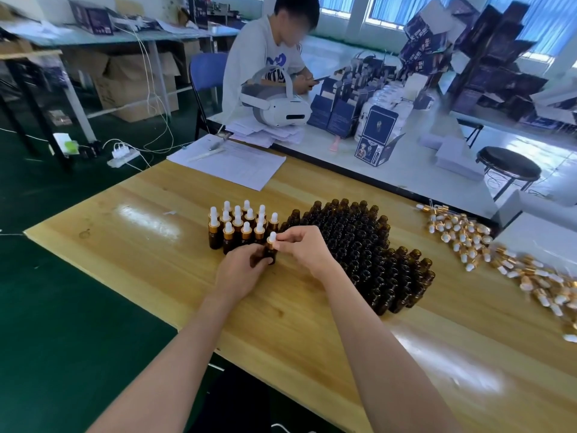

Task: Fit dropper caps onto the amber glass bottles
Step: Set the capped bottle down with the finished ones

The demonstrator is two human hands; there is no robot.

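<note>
Landmark: the block of open bottles [359, 245] standing on the wooden table [140, 220].

- Just left of the block's near-left corner, one amber bottle [270, 256] stands upright on the wood. Our left hand [240, 271] is wrapped round its body, and our right hand [301, 245] pinches the dropper cap [272, 238] sitting on its neck. Whether the cap is fully seated we cannot tell.
- Left of the block is a cluster of capped bottles [240, 226], with gold collars and white bulbs. We count about thirteen, but the rear ones overlap, so the count is unsure.
- The block itself holds dozens of bottles, packed touching, too many and too dark to count. The mouths are open, and the glass hides any contents.
- Right of the block, loose caps [468, 235] lie scattered in a band that runs off the frame edge. There are dozens, blurred.
- Beyond the block lie sheets of paper [231, 164]. Farther back a white headset [278, 109] sits on another table, and a person [259, 54] sits behind it.
- Our fingertips on the bottle's far side are hidden.
</note>
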